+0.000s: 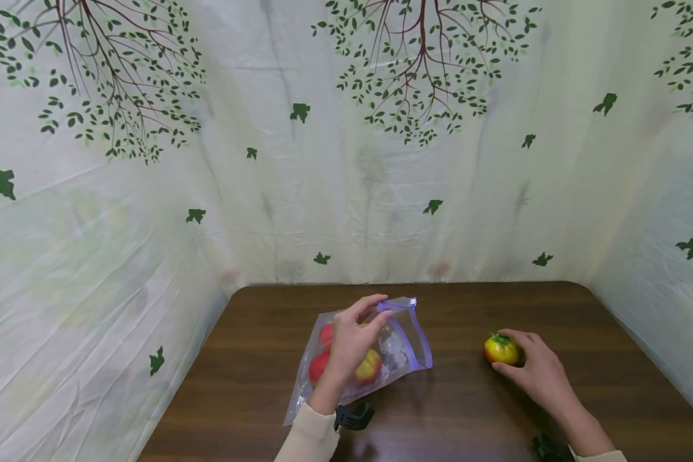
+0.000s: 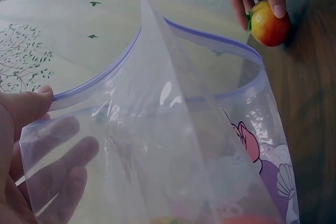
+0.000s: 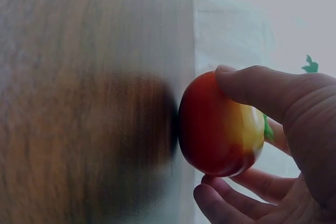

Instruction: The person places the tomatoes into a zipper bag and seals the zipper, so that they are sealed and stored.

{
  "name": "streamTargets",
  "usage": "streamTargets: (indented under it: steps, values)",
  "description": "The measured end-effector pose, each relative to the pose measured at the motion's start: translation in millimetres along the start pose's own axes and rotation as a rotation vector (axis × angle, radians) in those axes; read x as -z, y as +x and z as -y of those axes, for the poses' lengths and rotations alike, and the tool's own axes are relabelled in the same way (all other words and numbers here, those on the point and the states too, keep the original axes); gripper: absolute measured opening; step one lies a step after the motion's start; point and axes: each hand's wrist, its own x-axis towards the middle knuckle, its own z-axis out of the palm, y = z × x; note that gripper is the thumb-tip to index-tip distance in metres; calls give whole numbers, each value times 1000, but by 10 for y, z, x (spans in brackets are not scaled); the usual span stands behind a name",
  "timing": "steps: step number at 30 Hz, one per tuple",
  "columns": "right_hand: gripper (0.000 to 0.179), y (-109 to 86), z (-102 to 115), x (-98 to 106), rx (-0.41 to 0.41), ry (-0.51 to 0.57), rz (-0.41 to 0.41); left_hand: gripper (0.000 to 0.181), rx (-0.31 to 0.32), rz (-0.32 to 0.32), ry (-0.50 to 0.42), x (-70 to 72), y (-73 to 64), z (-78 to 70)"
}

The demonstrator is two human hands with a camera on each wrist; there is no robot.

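1. A clear zip bag (image 1: 393, 346) lies on the table (image 1: 254, 333), holding red fruits (image 1: 319, 367) and a yellow-red fruit (image 1: 369, 367); the left arm may hide more.
2. The left hand (image 1: 355, 337) pinches the bag's purple rim (image 1: 421, 333), apparently to spread its mouth.
3. Farther right, the right hand (image 1: 539, 372) grips a tomato-like fruit (image 1: 499, 351) by its sides, leaving the green top uncovered.
4. Only the left wrist view resolves the bag's shell print (image 2: 285, 179); the right wrist view shows thumb and fingers opposed.

Bagged fruit (image 1: 369, 367) ptly hidden, L grip (image 1: 352, 338)
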Motion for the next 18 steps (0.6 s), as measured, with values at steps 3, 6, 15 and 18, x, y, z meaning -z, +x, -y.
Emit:
streamTargets:
  steps: [3,6,15,18]
  values:
    - [65,0,-1,-4,-2,2,0,30,-1,-3,10,1,0,-2]
    - [65,0,-2,-7,-5,6,4,30,-1,-3,12,5,1,0]
    - [65,-4,-2,-11,-12,7,1,30,14,2,1,15,-5,-7]
    - [65,-5,1,-13,-15,6,0,30,19,2,0,17,-7,-15]
